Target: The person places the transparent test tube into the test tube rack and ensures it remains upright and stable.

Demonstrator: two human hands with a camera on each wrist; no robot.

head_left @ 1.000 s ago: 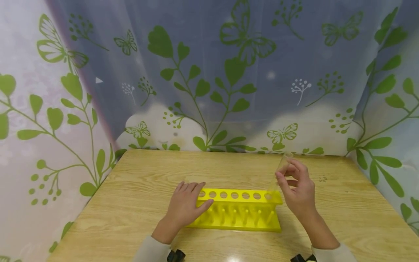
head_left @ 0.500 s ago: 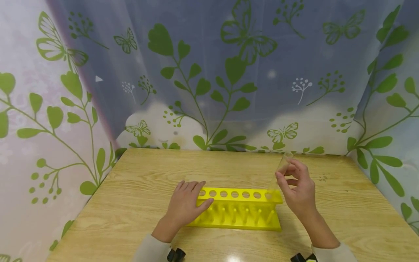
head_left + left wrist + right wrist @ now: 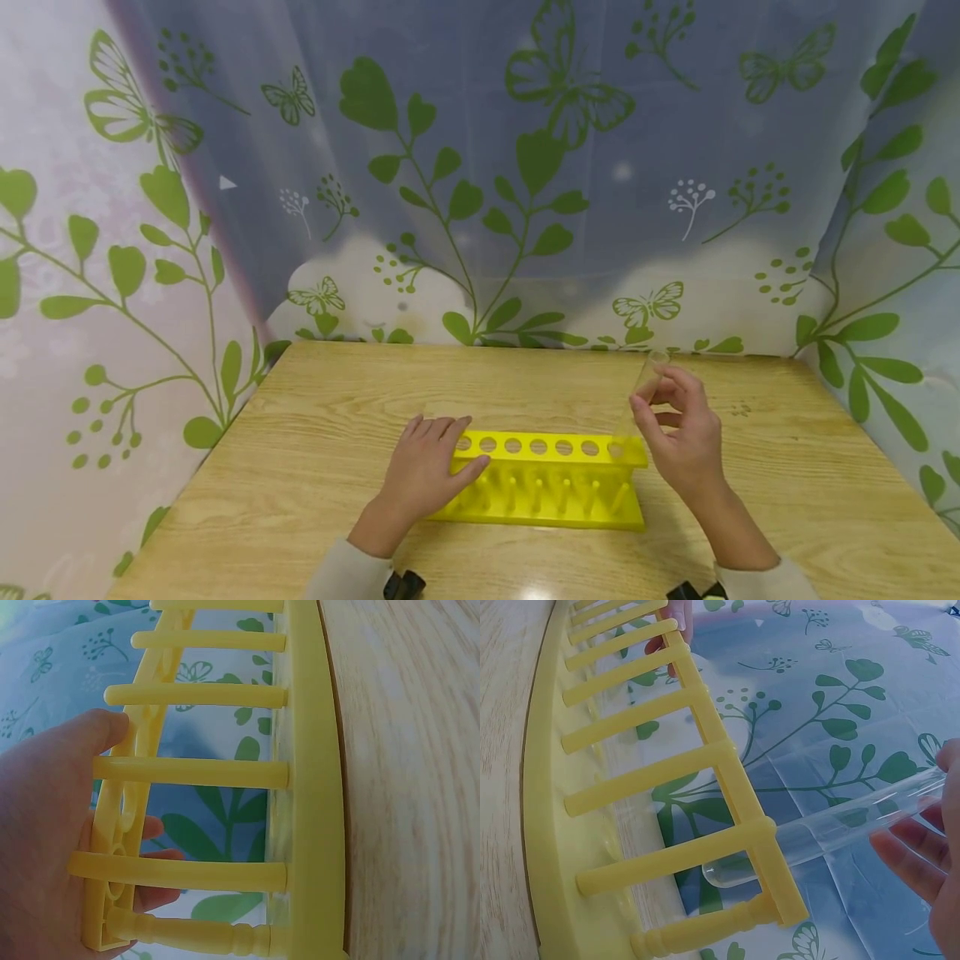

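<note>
My left hand (image 3: 423,471) grips the left end of a yellow plastic test tube rack (image 3: 525,515), its thumb in front of the top rail and its fingers behind. The rack stands upright, with a row of round holes above a row of pegs. At the other end, my right hand (image 3: 686,437) pinches a clear test tube (image 3: 648,383) between thumb and fingers near its upper part. The tube leans to the right. Its rounded bottom pokes through the rightmost hole, just below the top rail (image 3: 739,799) in the right wrist view.
The rack rests on a wood-grain table (image 3: 337,383). Behind it hangs a blue and white cloth (image 3: 450,250) printed with green leaves and butterflies, with similar patterned cloth on the left and right sides.
</note>
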